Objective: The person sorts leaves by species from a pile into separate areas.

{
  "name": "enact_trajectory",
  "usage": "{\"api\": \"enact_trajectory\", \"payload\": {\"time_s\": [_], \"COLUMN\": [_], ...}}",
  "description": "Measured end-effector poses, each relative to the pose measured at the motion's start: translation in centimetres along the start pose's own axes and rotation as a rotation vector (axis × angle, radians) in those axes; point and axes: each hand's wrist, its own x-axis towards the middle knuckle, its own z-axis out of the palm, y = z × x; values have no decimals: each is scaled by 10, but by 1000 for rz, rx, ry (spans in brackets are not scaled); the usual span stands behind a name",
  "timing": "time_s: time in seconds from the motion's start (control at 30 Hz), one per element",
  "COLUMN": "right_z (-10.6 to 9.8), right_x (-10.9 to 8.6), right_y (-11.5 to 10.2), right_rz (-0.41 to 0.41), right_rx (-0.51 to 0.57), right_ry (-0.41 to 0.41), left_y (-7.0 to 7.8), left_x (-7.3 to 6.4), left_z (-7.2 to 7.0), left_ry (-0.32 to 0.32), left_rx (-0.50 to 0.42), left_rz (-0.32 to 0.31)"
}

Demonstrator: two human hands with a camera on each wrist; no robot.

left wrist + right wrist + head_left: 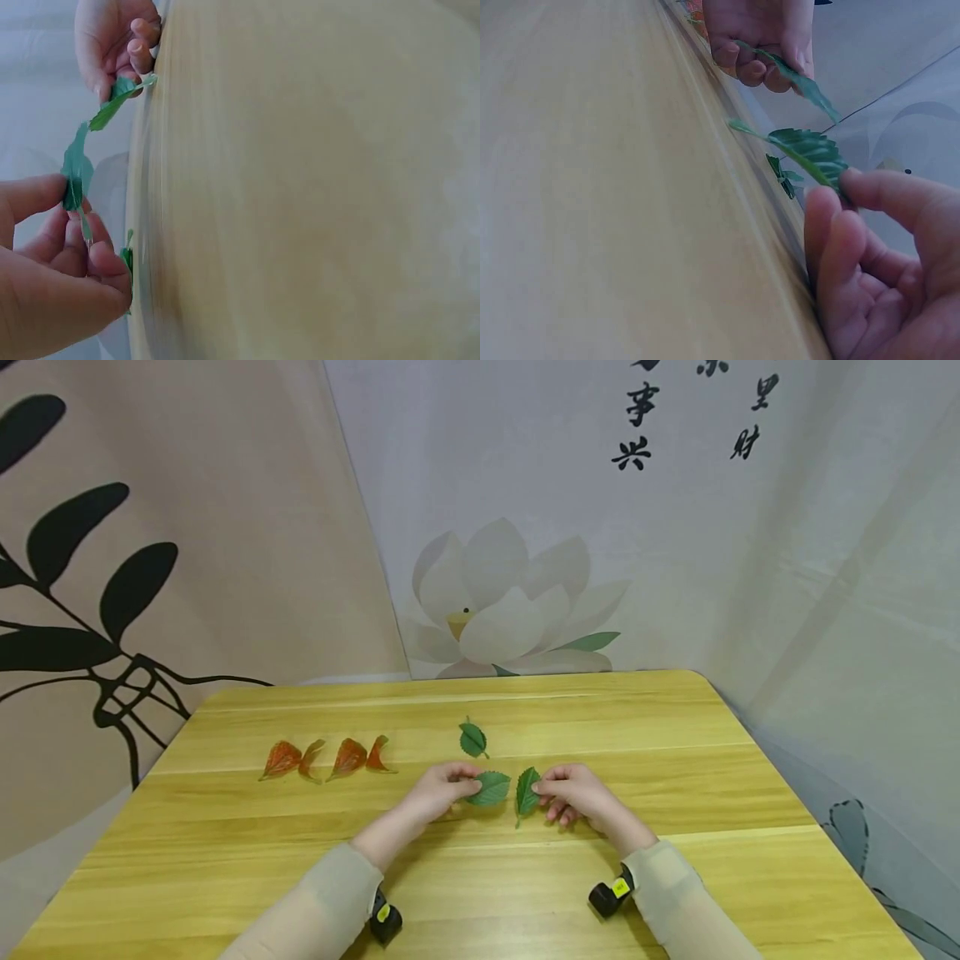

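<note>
Green leaves occupy both hands as we look down on the wooden table (525,893). We see the left hand (442,793) pinching one broad leaf (491,788) between its thumb and fingertips, closed down to no more than the leaf's thickness, and its tip points toward the right hand (581,793). That hand pinches a toothed leaf (527,792) in the same tight way, taking it by the edge while its remaining fingers bend loosely below; in the head view its stem points back toward the person. Both leaves are held above the tabletop, near the middle, just beside each other, and from the head and right wrist views we make out a narrow gap between them. Beyond the left hand, we find a third green leaf (472,739) lying on the wood, touched by neither hand. Farther left lie four orange-red pieces (348,757) in two pairs, each with a fuller piece beside a thin curled one. We notice pale sleeves (322,893) and a small black device (386,924) at each wrist. Behind the table hangs a pale cloth (750,568) printed with a white lotus (502,627) and dark characters (641,403).
</note>
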Motion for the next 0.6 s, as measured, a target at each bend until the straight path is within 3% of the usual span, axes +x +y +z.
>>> {"api": "enact_trajectory", "payload": {"time_s": [0.13,0.4,0.6], "right_z": [0,2,3], "right_x": [1,-1,-1], "right_y": [0,-3,-4], "right_rz": [-3,12,12], "right_rx": [6,22,29], "right_ry": [7,33,63], "left_y": [1,2,0], "left_x": [1,0,2], "left_z": [0,-1,-1], "left_ry": [11,-69,-89], "left_rx": [-25,-149,-181], "left_rz": [9,11,2]}}
